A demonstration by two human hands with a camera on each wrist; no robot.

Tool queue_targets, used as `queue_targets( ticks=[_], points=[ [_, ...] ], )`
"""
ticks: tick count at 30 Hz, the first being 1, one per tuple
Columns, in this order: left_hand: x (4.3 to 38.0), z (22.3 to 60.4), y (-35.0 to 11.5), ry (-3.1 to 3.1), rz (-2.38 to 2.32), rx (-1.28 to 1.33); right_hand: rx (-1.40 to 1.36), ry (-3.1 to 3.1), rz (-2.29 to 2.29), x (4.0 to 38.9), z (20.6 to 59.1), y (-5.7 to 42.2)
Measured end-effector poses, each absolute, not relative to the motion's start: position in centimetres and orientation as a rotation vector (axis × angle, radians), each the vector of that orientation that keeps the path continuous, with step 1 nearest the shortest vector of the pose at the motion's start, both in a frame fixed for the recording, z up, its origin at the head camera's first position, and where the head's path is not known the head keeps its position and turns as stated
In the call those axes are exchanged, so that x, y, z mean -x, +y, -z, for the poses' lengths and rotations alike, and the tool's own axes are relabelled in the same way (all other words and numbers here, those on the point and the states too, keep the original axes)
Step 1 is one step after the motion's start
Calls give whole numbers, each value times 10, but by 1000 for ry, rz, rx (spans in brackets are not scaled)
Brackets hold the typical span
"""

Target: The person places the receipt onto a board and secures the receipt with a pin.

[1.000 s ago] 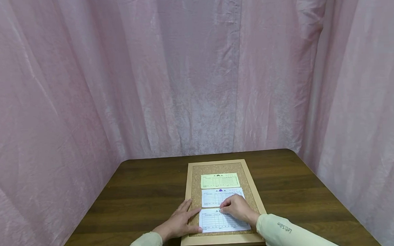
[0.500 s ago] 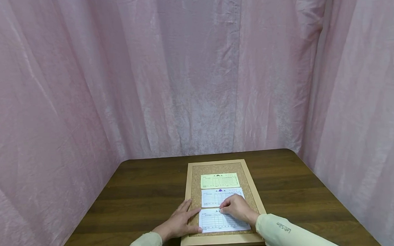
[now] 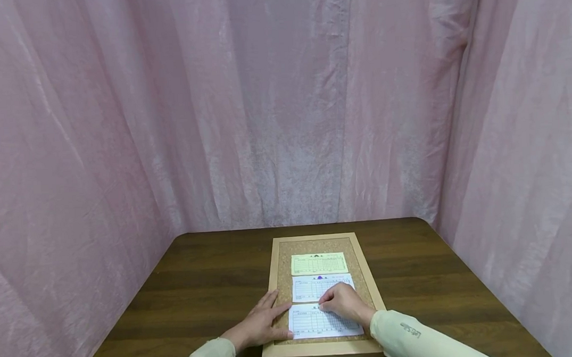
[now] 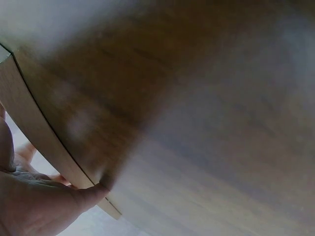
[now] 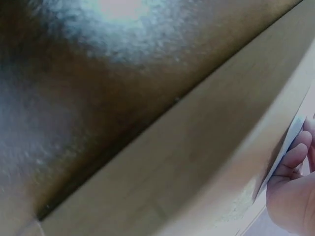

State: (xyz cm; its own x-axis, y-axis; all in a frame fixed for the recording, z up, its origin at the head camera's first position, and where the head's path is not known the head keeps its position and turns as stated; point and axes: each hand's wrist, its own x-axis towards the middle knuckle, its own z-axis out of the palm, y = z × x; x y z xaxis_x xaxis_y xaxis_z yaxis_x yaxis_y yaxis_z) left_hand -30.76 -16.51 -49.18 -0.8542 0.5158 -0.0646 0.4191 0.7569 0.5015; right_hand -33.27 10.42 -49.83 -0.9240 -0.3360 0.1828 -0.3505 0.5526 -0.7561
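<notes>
A cork board (image 3: 362, 279) with a light wood frame lies on the table and bears three printed slips. The far one is a yellow-green slip (image 3: 318, 264), with a dark spot at its top middle. Below it lies a white slip (image 3: 305, 288) with a purple pushpin (image 3: 320, 277) at its top. My right hand (image 3: 345, 302) pinches something small at the top middle of the nearest white slip (image 3: 307, 324); its fingertips hide it, so I cannot tell its kind. My left hand (image 3: 261, 324) rests spread on the board's left frame, thumb at that slip's lower left corner.
The board lies at the near middle of a dark wooden table (image 3: 200, 289), its near edge close to the person. Pink curtains (image 3: 283, 104) hang behind the table and along both sides. In the right wrist view, the board's frame (image 5: 182, 132) runs beside the hand.
</notes>
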Motion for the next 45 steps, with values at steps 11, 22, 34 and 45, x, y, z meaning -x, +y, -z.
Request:
queue_targets(
  ticks=[11, 22, 34, 45],
  points=[
    [309, 490, -166, 2758, -702, -757, -604, -2741, -1411, 333, 497, 108],
    [309, 493, -166, 2759, -699, -732, -639, -2743, -1396, 334, 499, 106],
    [307, 493, -165, 2766, -706, -735, -607, -2748, -1369, 333, 501, 104],
    [306, 494, -165, 2770, -706, -738, -610, -2736, -1366, 333, 503, 103]
  ],
)
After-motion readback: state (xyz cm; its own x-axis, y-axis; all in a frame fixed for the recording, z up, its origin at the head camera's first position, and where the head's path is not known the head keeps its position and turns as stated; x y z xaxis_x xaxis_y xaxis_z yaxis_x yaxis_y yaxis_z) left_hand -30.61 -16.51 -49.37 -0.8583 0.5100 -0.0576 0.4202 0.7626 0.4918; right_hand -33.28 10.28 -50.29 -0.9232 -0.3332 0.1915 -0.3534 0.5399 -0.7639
